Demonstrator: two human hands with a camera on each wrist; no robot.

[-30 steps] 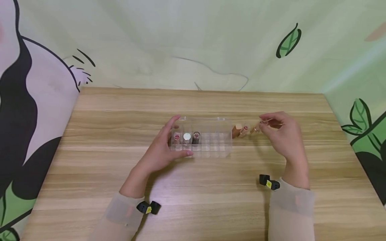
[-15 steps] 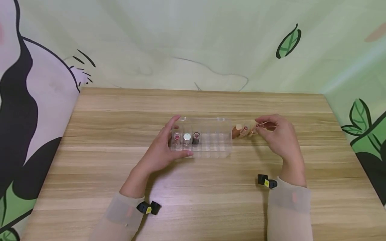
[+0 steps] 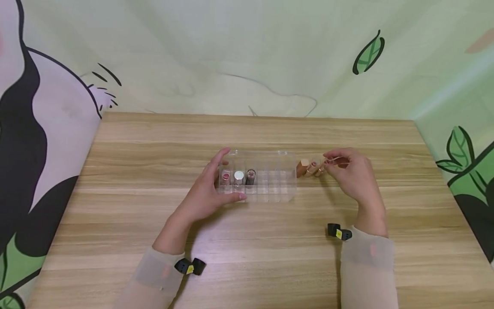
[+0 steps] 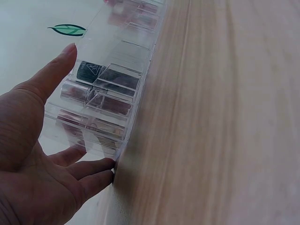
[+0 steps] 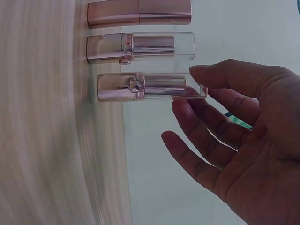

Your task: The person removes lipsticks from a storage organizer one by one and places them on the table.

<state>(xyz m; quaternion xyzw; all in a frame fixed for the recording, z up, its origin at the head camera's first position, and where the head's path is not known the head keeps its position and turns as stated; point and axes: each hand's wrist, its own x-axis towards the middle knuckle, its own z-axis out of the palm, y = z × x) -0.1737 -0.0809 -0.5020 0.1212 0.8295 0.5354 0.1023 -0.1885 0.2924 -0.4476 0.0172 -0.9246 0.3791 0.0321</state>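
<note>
A clear compartmented lipstick organizer (image 3: pixel 287 189) stands on the wooden table. My left hand (image 3: pixel 202 193) holds its left end, thumb along the front and fingers behind. Three lipsticks stand in its left compartments: one reddish-topped (image 3: pixel 226 177), one silver-topped (image 3: pixel 239 177), one dark (image 3: pixel 251 177). With my right hand (image 3: pixel 353 171) I pinch the clear cap end of an upright rose-gold lipstick (image 5: pixel 119 87), right of the organizer. Beside it are a matching clear-capped lipstick (image 5: pixel 108 48) and a solid copper-coloured lipstick tube (image 5: pixel 115 13). The right-hand fingertips partly cover the cap.
The wooden table (image 3: pixel 251 240) reaches back to a pale green wall cloth (image 3: pixel 173 56) printed with leaves and black outlines. The copper tube stands close against the organizer's right end.
My right hand has moved left with the pinched lipstick, bringing it close beside the other clear-capped one. The left hand and organizer have stayed in place.
</note>
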